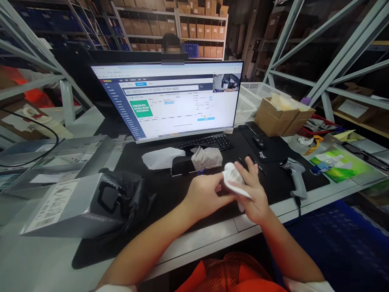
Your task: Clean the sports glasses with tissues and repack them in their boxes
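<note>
A white, soft cloth-like wrap (pixel 233 178) is bunched between my two hands above the front of the desk mat. My left hand (pixel 204 195) pinches its lower left side with curled fingers. My right hand (pixel 255 198) grips it from the right, with some fingers raised beside it. Whether anything lies inside the wrap is hidden. Beyond my hands, a black object (pixel 183 163) lies on the mat, with a white pouch-like cover (pixel 164 157) on its left and a grey one (pixel 208 157) on its right.
A monitor (pixel 182 105) and keyboard (pixel 209 142) stand behind. At left is a grey product box (pixel 73 207) beside black plastic (pixel 138 194). A barcode scanner (pixel 294 176), mouse (pixel 258 142) and cardboard box (pixel 275 117) are at right. Another person's head (pixel 170 42) shows behind the monitor.
</note>
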The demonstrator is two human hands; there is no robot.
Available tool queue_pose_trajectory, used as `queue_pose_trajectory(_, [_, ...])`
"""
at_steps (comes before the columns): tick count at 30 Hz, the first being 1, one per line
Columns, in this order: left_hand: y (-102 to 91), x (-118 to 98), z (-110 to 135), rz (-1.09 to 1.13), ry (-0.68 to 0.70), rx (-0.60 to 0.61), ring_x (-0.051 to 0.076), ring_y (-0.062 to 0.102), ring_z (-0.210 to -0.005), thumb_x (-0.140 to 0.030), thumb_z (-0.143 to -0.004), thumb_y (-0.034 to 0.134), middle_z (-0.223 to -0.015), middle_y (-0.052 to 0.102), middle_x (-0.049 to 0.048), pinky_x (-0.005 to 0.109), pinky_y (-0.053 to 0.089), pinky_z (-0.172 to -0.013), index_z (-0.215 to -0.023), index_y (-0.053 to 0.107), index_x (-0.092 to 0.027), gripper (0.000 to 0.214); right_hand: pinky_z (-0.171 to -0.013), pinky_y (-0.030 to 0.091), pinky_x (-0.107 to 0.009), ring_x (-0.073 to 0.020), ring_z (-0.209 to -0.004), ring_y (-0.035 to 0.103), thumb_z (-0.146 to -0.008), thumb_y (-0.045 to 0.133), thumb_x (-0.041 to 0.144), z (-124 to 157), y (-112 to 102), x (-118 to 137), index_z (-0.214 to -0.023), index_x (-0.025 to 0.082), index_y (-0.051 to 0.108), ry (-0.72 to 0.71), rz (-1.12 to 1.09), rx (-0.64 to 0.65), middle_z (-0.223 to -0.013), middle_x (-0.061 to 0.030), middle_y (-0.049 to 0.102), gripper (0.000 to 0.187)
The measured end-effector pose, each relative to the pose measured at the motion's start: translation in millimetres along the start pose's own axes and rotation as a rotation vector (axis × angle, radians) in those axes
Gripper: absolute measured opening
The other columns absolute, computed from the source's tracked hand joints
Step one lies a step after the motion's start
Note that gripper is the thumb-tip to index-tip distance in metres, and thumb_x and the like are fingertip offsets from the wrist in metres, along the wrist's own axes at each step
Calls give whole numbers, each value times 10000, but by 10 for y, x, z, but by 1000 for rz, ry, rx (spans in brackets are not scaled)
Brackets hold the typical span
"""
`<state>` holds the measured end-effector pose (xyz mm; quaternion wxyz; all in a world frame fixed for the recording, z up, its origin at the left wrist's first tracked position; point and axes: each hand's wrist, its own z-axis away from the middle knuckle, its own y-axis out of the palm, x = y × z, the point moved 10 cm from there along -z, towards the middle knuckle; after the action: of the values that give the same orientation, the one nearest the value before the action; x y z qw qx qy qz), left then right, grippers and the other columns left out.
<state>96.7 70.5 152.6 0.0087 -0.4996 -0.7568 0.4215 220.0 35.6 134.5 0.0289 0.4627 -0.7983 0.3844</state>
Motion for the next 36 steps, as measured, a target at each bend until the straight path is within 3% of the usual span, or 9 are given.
queue_pose_trajectory(3, [-47, -47, -7, -16, 49, -42, 116, 540, -459, -446, -844, 690, -533, 596, -7, 257, 362, -487, -615, 556, -178, 377, -1232, -32, -638, -348, -1556, 123, -1020, 430, 364, 3, 86, 60, -1279, 350, 685, -62, -21, 68, -1645, 44, 311, 363])
queue_pose_trajectory(8, [-17, 15, -31, 24, -35, 33, 100, 549, -485, -546, -775, 761, -580, 624, -34, 229, 398, -518, -747, 634, -176, 393, -1216, -20, -671, -344, -1560, 95, -1040, 382, 380, -48, -41, -52, -1286, 353, 678, 10, 1, -44, -1650, 48, 296, 386])
queue_pose_trajectory(13, [-104, -34, -22, -11, 17, -50, 103, 512, -446, -517, -807, 722, -524, 589, -14, 250, 347, -472, -593, 550, -177, 437, -1246, -27, -612, -328, -1558, 127, -1031, 388, 446, -60, 56, 25, -1206, 369, 726, -57, -78, 88, -1626, 68, 348, 389])
queue_pose_trajectory(18, [-26, 47, -39, 32, -58, 40, 102, 548, -483, -590, -752, 766, -579, 627, -32, 229, 394, -506, -754, 653, -178, 427, -1227, 7, -663, -326, -1559, 121, -1040, 349, 447, -71, -33, -113, -1242, 372, 704, 31, -25, -26, -1634, 71, 327, 415])
queue_pose_trajectory(23, [-69, 32, -17, 11, -31, -9, 114, 545, -471, -542, -799, 727, -547, 606, -3, 240, 364, -481, -628, 592, -168, 434, -1236, -25, -633, -332, -1556, 136, -1032, 370, 472, -85, 103, 19, -1179, 369, 741, -40, -88, 97, -1624, 67, 350, 412])
queue_pose_trajectory(29, [-51, 34, -49, 63, -64, 46, 94, 529, -478, -557, -718, 810, -563, 603, -38, 220, 362, -483, -689, 604, -172, 437, -1208, -12, -681, -333, -1560, 104, -1043, 362, 422, -153, -1, -88, -1311, 370, 657, 15, -21, -15, -1641, 47, 315, 402])
queue_pose_trajectory(36, [-109, -41, -15, 8, 40, -39, 120, 574, -480, -553, -841, 680, -551, 621, 10, 234, 400, -490, -672, 646, -155, 433, -1223, -35, -654, -345, -1554, 137, -1020, 406, 452, -139, 85, 106, -1156, 368, 751, -66, -57, 121, -1617, 63, 362, 381])
